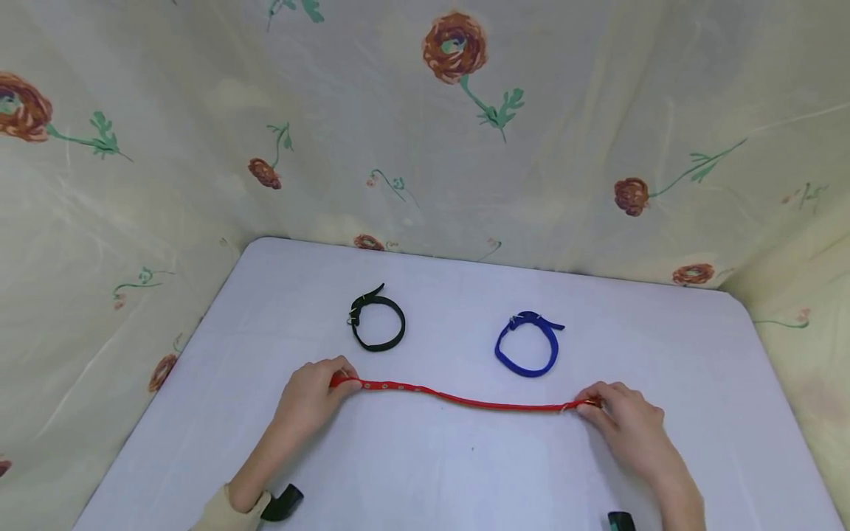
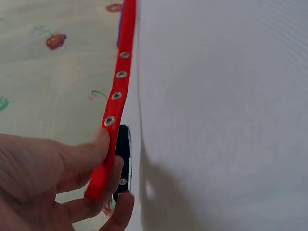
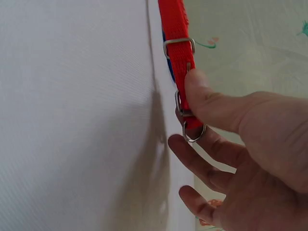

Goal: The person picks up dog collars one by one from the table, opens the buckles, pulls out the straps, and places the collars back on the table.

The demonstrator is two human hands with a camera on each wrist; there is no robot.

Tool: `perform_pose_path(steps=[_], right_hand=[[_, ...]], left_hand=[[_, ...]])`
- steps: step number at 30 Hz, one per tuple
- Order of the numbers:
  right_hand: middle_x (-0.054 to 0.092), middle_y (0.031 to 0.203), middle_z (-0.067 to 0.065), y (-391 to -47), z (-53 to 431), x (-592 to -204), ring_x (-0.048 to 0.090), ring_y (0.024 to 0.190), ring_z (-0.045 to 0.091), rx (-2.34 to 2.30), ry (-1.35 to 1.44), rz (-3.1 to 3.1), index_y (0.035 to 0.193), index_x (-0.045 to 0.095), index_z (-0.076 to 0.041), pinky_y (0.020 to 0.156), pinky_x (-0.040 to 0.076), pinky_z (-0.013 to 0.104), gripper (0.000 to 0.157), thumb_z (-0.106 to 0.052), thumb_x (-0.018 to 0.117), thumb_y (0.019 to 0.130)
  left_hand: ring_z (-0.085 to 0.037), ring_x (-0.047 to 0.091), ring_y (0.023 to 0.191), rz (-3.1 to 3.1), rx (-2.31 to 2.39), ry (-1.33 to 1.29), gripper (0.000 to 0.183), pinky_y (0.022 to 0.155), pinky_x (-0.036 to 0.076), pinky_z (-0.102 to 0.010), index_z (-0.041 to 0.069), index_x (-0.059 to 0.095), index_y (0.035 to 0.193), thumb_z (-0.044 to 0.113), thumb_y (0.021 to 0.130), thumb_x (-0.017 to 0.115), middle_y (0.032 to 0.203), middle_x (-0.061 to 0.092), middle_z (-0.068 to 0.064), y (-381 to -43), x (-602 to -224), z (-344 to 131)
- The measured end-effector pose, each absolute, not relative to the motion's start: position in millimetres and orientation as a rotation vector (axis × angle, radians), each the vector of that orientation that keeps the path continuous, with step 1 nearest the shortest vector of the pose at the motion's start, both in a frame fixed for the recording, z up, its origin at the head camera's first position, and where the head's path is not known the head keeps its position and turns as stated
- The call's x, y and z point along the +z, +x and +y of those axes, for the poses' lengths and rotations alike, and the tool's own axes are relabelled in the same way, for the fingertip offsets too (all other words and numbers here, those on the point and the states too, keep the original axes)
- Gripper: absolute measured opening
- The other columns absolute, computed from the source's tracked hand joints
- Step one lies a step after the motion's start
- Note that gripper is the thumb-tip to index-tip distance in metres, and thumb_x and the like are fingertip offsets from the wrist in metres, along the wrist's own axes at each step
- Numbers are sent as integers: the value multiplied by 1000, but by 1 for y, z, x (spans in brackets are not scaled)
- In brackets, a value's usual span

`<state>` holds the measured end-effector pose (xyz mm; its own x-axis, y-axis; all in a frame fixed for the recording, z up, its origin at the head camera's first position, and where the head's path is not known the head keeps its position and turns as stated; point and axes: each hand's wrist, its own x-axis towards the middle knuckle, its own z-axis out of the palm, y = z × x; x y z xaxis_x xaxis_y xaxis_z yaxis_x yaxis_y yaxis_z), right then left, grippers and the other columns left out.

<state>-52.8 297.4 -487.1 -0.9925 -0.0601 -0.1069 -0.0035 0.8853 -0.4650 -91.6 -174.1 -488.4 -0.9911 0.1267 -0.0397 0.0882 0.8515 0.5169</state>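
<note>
Red collar (image 1: 478, 404) above white table (image 1: 425, 472); left hand (image 1: 312, 397) pinches eyelet end (image 2: 114, 109), right hand (image 1: 631, 428) pinches buckle end (image 3: 180, 53).

texts: none legible; labels, brands: none legible; numbers, signs: none legible

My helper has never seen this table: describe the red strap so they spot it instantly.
On the white table, look between the left hand and the right hand. The red strap spans them, pinched near each end. It alone is opened out lengthwise; the dark collar and blue collar beyond it form loops.
</note>
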Motion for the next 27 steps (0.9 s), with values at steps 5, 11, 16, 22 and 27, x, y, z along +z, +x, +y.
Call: perform_pose_path(steps=[5, 11, 16, 22, 27], right_hand=[[74, 104, 2, -50, 304, -482, 61, 89, 15, -829, -53, 2888, 115, 75, -14, 76, 51, 30, 17, -27, 73, 104], [71, 107, 8, -52, 302, -473, 55, 84, 14, -955, 87, 2759, 130, 63, -11, 66, 45, 24, 34, -38, 65, 109], [68, 107, 15, -61, 300, -468, 55, 91, 23, -969, 217, 2681, 139, 53, -6, 70, 44, 28, 44, -40, 58, 111], [72, 105, 19, -71, 294, -475, 58, 89, 25, -911, 342, 2674, 137, 52, -2, 72, 45, 32, 46, -40, 57, 110], [67, 89, 13, -69, 288, -484, 55, 78, 24, -847, 351, 2714, 131, 56, 1, 66, 42, 32, 41, -34, 58, 109]], left_hand=[[-14, 54, 81, 2755, 1031, 100, 8, 67, 41, -26, 21, 78, 103, 25, 97, 81, 88, 72, 2, -94, -486, -185], [-18, 56, 84, 2592, 1183, 15, 13, 68, 45, -28, 17, 76, 111, 26, 100, 76, 95, 71, -3, -97, -482, -194], [-18, 58, 79, 2539, 1257, -34, 18, 65, 46, -25, 14, 73, 114, 25, 100, 77, 94, 71, -5, -100, -481, -192], [-16, 53, 69, 2589, 1208, -50, 17, 61, 41, -24, 14, 74, 112, 25, 99, 78, 79, 65, -2, -101, -485, -187], [-13, 43, 60, 2636, 1176, -3, 18, 56, 34, -23, 13, 71, 115, 23, 101, 74, 66, 50, 1, -101, -493, -185]])
